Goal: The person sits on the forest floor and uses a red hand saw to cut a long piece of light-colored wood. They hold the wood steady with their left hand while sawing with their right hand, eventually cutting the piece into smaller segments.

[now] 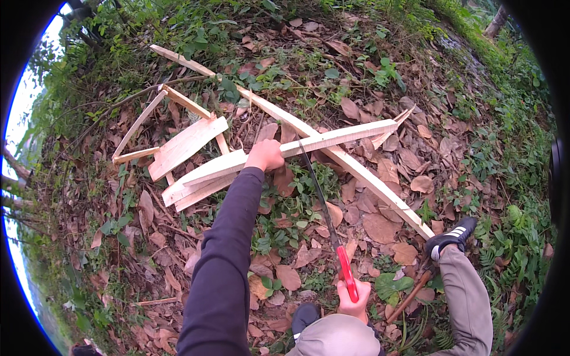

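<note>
My left hand [265, 155] is closed around a pale wooden board [350, 135], pressing it from above. The board lies slantwise across a long wooden strip [380, 185] on the leafy ground. My right hand [354, 301] grips the red handle [347, 273] of a hand saw, near my knee. The saw's dark blade [317, 193] runs away from me, and its far end meets the board's near edge just right of my left hand. Under the board's left end sits another pale plank [205, 191].
To the left lies a small frame of wooden strips [138, 123] with a flat plank [189, 148] across it. My shoe [452, 235] is by the strip's near end, beside a wooden-handled tool [409, 296]. Dry leaves and low plants cover the sloping ground.
</note>
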A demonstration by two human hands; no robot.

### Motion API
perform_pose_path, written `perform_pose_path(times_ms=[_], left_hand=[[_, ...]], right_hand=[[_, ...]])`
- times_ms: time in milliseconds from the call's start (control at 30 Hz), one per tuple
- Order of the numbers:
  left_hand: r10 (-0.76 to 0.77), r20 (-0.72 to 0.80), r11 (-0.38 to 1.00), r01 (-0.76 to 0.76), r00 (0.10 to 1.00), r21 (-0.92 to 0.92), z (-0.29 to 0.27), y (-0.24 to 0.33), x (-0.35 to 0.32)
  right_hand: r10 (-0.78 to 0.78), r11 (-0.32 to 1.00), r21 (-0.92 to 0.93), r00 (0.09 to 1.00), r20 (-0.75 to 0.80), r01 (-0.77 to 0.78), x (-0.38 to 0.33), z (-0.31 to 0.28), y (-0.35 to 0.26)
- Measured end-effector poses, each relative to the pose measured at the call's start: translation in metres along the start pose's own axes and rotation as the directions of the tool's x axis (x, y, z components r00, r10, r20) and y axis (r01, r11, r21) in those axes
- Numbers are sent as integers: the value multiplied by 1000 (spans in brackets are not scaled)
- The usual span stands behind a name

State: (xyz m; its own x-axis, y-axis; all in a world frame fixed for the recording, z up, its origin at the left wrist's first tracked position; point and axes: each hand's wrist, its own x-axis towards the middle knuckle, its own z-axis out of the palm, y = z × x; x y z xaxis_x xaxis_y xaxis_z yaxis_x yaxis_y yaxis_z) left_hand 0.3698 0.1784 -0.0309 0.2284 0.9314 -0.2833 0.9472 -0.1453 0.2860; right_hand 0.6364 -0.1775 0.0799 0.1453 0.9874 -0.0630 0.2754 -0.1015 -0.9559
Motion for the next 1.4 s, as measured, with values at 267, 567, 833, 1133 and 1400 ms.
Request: perform_pose_path(times_ms=[267, 567, 833, 1133, 1400], left_hand=[[-42, 131, 998, 47, 991, -37, -4, -15, 3], [36, 298, 999, -27, 954, -35, -26, -18, 16], [36, 259, 999, -36, 965, -4, -17, -15, 27], [97, 221, 995, -102, 970, 10, -19, -14, 23], [62, 234, 998, -55, 970, -38, -15, -12, 21]], right_hand=[[49, 999, -2, 999, 23, -49, 10, 18, -7], [196, 979, 50, 979, 53, -199, 16, -26, -23], [97, 995, -36, 995, -29, -98, 14, -41, -38], [-12, 997, -76, 995, 103, 20, -9, -33, -42], [-12, 991, -132, 999, 48, 18, -12, -34, -55]])
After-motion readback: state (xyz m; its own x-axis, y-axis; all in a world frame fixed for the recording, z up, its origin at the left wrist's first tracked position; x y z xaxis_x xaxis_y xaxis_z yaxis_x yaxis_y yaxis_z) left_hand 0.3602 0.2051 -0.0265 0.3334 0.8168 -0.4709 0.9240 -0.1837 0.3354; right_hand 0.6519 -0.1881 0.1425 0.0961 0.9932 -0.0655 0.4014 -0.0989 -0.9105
